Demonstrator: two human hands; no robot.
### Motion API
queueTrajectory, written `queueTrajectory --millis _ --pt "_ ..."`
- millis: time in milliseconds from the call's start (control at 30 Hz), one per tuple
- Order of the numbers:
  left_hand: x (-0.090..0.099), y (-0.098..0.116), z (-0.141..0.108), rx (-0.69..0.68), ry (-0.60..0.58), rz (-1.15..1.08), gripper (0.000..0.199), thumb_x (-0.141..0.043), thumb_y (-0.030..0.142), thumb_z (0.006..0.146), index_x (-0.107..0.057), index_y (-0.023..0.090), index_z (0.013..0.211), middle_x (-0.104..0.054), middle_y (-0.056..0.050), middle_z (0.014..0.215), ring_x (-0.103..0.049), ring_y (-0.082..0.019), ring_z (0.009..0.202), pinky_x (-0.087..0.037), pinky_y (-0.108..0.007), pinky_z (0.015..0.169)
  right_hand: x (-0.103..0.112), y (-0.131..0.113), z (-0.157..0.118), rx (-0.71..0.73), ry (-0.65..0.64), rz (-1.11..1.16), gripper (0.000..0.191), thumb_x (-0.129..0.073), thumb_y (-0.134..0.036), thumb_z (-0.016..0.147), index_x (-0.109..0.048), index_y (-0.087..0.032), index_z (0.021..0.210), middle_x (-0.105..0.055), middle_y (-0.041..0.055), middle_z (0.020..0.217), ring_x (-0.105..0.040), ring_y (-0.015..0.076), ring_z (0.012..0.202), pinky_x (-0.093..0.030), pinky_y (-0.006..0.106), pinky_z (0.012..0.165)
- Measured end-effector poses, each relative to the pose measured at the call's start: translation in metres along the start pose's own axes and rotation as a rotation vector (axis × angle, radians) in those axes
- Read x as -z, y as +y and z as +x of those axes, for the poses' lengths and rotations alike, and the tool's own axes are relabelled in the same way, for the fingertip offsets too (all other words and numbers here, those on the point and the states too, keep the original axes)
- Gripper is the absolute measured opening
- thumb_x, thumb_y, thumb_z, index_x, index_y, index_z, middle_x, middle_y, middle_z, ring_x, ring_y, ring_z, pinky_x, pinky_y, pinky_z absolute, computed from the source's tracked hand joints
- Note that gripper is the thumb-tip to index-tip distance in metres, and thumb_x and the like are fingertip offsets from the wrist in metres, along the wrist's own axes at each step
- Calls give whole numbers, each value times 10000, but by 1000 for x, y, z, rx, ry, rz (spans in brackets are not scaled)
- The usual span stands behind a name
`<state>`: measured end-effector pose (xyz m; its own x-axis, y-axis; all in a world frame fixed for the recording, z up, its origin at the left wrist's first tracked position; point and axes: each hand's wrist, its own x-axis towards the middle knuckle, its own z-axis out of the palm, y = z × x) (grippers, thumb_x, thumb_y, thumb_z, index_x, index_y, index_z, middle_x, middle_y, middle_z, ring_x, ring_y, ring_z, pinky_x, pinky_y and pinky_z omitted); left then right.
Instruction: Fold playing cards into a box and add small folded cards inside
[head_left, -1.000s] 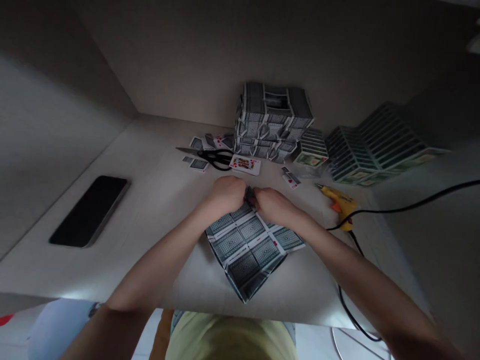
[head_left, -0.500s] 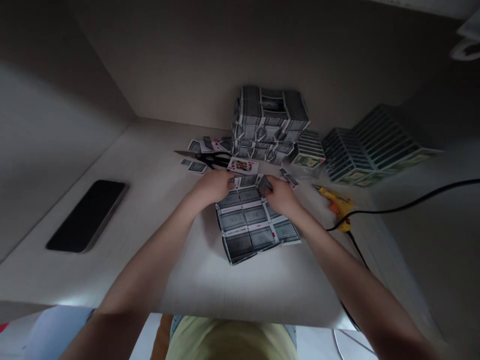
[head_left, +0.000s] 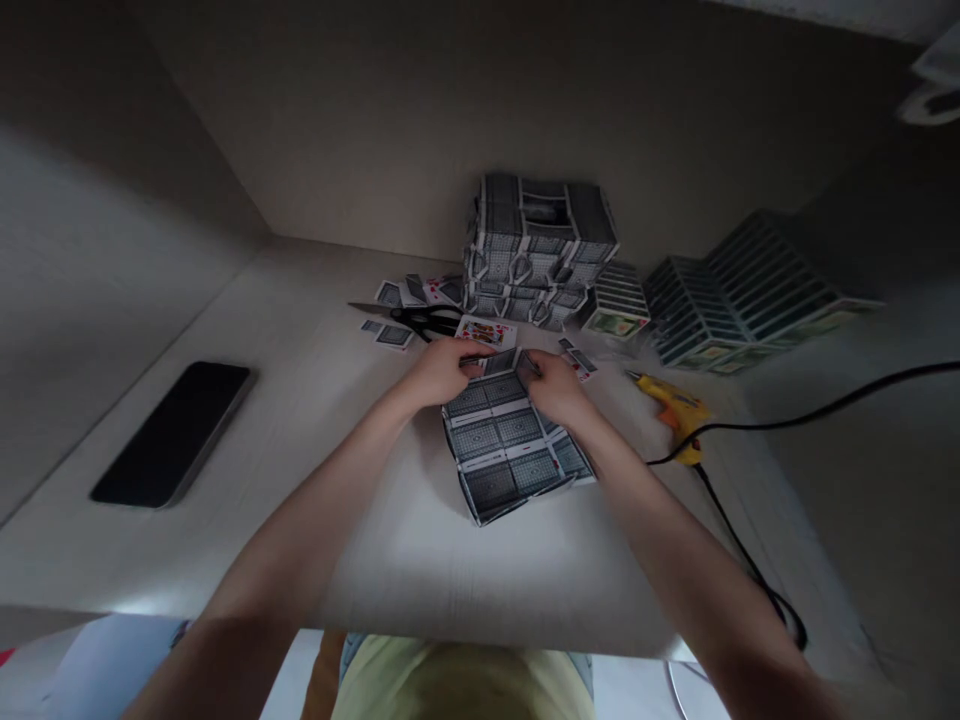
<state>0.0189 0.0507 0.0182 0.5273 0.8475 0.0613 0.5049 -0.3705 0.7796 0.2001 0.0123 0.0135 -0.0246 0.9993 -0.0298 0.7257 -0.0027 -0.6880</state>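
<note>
A panel made of joined playing cards (head_left: 496,432), their patterned backs showing, lies tilted on the table between my hands, with some edges folded up. My left hand (head_left: 444,370) grips its far left edge, fingers closed over the upturned card there. At the far right corner my right hand (head_left: 556,386) pinches another upturned flap. Just beyond my hands lies a face card (head_left: 486,330). Black-handled scissors (head_left: 424,320) rest left of it among loose and cut cards (head_left: 391,336).
Behind stands a box-like structure of playing cards (head_left: 544,235). Green-striped card stacks (head_left: 750,290) stand to its right, past a smaller stack (head_left: 616,303). A yellow glue gun (head_left: 675,410) with a black cord (head_left: 814,408) lies on the right, a smartphone (head_left: 174,432) on the left.
The card panel has turned slightly and its near corner has shifted right. My left hand has moved a little to the right along the far edge. The glue gun's cord has shifted.
</note>
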Motion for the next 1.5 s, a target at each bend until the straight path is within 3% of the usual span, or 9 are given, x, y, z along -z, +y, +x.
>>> queueTrajectory --millis 133,233,333,467,900,1100,1267,1433,1500 --pt "-2 2 0 -14 11 -3 315 -540 163 767 -643 175 1065 -666 -38 1068 -599 -176 993 -438 -283 899 0 1 -5 -12 -67 414 302 -470 -270 785 -652 -171 1004 -687 47 969 -608 209 918 -448 352 838" --pt "-4 3 -2 -6 77 152 257 -522 273 806 -673 188 997 -682 -55 1016 -609 -206 963 -453 -313 861 1 3 -11 -38 -21 585 326 -488 -381 793 -650 -226 1030 -671 18 1048 -579 195 1029 -404 357 941" --pt "-5 7 -4 16 115 344 268 -502 337 819 -686 193 951 -694 -85 945 -625 -246 898 -461 -351 805 -1 5 -15 -11 71 561 375 -487 -465 795 -643 -250 1059 -630 14 1145 -509 183 1145 -318 349 1034" --pt "-6 10 -6 39 105 450 272 -482 336 829 -682 192 942 -693 -98 900 -627 -262 860 -459 -360 763 -6 8 -15 77 63 555 433 -452 -506 809 -616 -246 1114 -607 16 1186 -489 168 1169 -281 328 1064" --pt "-10 13 -5 38 76 290 276 -475 258 826 -633 223 1049 -652 -40 1061 -579 -209 975 -428 -312 848 -18 4 -21 -49 122 534 422 -399 -356 857 -491 -239 1252 -522 10 1292 -462 133 1197 -335 323 1024" --pt "-10 12 -3 37 81 276 291 -474 297 830 -626 204 1060 -640 -60 1087 -570 -226 998 -430 -325 841 -15 2 -19 -31 155 526 398 -397 -310 843 -525 -200 1203 -571 33 1231 -505 139 1140 -345 318 1005" --pt "2 19 -8 0 -30 368 372 -428 231 840 -545 224 1193 -621 -64 1145 -577 -234 1011 -423 -328 844 -23 -5 -18 4 159 546 382 -425 -343 840 -550 -202 1173 -571 40 1233 -487 144 1165 -322 332 1028" --pt "41 14 -19 79 -270 330 203 -555 280 753 -689 212 889 -698 -55 865 -626 -223 803 -444 -287 746 -14 1 -23 -55 -12 695 407 -464 -467 832 -579 -236 1147 -569 44 1240 -494 176 1174 -346 375 1021" --pt "53 5 -21 85 -324 216 235 -584 291 735 -673 221 941 -696 -35 888 -627 -195 799 -449 -261 742 -3 5 -32 -72 -77 741 428 -503 -492 809 -580 -236 1142 -566 53 1244 -513 190 1155 -363 384 1007"
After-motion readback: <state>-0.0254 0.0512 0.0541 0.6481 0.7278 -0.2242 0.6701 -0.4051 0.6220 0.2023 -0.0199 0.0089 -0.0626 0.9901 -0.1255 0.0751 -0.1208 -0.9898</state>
